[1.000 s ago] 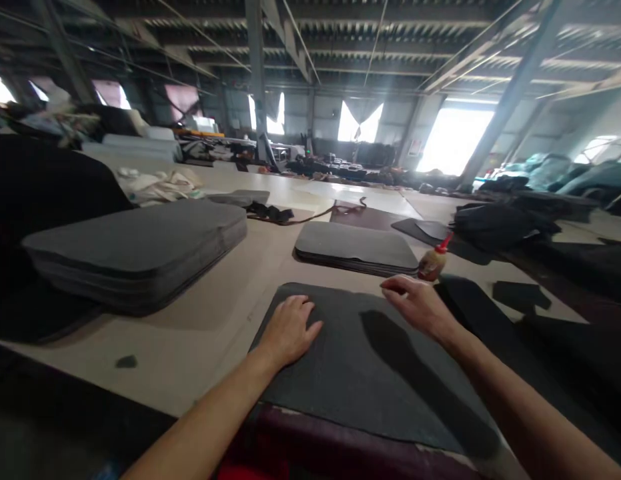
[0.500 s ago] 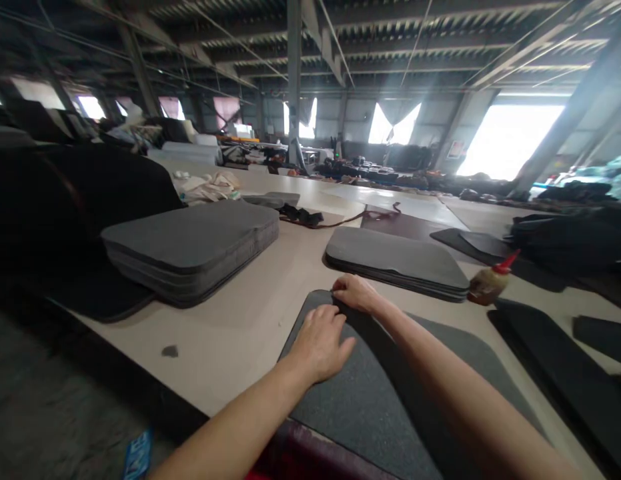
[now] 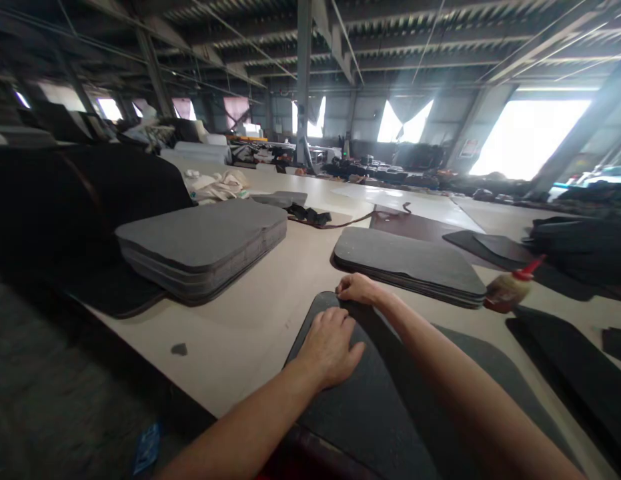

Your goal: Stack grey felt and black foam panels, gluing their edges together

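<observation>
A dark grey sheet with rounded corners (image 3: 360,413) lies at the near edge of the pale table (image 3: 240,333). Across it runs a long black strip (image 3: 407,373), partly under my right forearm. My left hand (image 3: 333,347) rests on the sheet, palm down, thumb apart from the other fingers. Just beyond it, my right hand (image 3: 357,289) pinches the far end of the black strip at the sheet's far edge. Behind my right hand sits a low stack of grey pieces (image 3: 410,260).
A taller stack of grey pieces (image 3: 205,233) stands on the left, beside black material (image 3: 130,180). A bottle with a red tip (image 3: 507,291) and black pieces (image 3: 565,360) are at the right. A small grey scrap (image 3: 179,349) lies near the left edge.
The whole view has shifted slightly, so things on the table appear farther right. Both hands keep nearly the same places on the sheet and strip.
</observation>
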`<state>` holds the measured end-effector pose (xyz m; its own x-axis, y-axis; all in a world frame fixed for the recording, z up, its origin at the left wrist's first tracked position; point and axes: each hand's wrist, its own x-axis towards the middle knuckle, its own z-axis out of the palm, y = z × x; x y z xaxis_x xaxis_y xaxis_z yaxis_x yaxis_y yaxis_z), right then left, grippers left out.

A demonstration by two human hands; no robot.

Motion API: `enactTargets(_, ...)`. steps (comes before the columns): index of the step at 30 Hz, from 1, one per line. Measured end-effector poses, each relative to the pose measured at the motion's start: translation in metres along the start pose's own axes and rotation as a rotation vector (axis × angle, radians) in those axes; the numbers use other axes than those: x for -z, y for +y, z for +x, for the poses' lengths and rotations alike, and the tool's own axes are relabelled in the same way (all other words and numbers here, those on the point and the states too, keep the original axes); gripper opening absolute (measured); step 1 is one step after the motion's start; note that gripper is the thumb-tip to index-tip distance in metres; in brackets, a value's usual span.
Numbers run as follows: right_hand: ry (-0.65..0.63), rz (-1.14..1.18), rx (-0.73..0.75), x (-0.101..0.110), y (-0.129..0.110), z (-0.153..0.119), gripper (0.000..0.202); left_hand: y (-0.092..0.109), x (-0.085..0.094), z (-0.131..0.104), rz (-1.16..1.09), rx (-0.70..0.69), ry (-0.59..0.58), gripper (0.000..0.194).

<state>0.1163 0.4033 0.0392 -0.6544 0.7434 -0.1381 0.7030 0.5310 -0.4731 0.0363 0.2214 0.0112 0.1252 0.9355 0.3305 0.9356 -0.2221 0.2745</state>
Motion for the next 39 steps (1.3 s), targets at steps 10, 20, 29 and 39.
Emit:
enactTargets(10, -0.025, -0.025, -0.019, 0.006, -0.01, -0.003, 0.015, 0.002, 0.003, 0.001, -0.009, 0.005, -0.014, 0.038)
enactTargets(20, 0.035, -0.081, 0.104, 0.001, -0.012, -0.012, 0.017, 0.001, 0.002, -0.001, -0.018, 0.001, -0.008, 0.036)
enactTargets(29, 0.207, -0.116, 0.161, -0.012, -0.001, -0.01, 0.017, 0.001, 0.001, -0.001, -0.009, 0.01, 0.003, 0.037)
enactTargets(39, 0.337, -0.046, 0.084, -0.007, 0.01, -0.032, 0.021, 0.0, -0.003, 0.0, 0.009, 0.091, 0.004, 0.062)
